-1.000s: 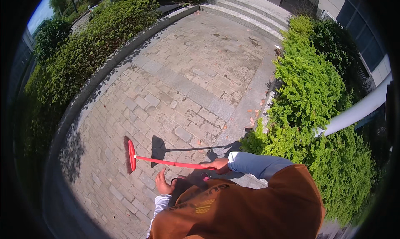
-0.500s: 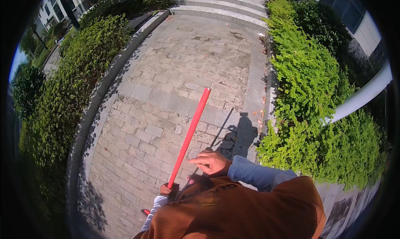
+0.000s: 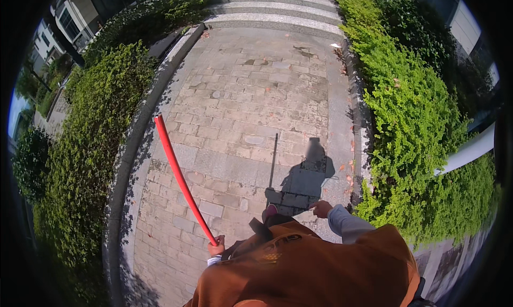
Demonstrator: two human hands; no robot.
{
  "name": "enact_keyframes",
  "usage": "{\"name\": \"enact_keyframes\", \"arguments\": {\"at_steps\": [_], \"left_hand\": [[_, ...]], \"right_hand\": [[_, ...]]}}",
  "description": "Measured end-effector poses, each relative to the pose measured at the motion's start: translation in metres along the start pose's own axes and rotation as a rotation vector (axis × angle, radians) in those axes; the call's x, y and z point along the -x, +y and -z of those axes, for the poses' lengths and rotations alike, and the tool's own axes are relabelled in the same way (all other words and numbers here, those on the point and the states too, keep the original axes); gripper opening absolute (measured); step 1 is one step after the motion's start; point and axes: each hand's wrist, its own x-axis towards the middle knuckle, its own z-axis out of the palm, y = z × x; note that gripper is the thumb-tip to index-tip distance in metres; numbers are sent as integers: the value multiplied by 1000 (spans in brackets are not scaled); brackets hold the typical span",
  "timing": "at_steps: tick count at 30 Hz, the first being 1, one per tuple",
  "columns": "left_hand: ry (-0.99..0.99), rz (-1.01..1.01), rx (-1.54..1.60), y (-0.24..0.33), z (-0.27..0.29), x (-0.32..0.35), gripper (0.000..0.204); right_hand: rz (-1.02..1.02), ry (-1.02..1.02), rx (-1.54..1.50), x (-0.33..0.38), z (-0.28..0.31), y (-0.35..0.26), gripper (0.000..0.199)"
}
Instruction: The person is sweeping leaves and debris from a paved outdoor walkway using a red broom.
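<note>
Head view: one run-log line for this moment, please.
left hand: grips red broom handle; right hand: nothing visible in it; ground: block paving; both sides: green hedges

The left grip [image 3: 216, 246], a bare hand, is closed at lower centre; right of it and higher, the right grip [image 3: 321, 209] is loosely curled, right forearm [image 3: 348, 223] slanting up-left.

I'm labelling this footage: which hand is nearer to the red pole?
Left: the left hand grips the red pole; the right hand is off to its right, not touching it.
</note>
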Motion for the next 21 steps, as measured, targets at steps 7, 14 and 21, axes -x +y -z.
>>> {"name": "enact_keyframes", "arguments": {"at_steps": [7,14,21], "left_hand": [[-45,-24,9,46,-28,-153,24],[-172,-37,-134,114,-45,-332,28],[-215,-36,-17,214,-71,-528,32]], "right_hand": [[379,65,-240,-226,141,-260,38],[455,-48,-337,-366,198,-356,39],[-105,46,-9,-413,241,-256,35]]}}
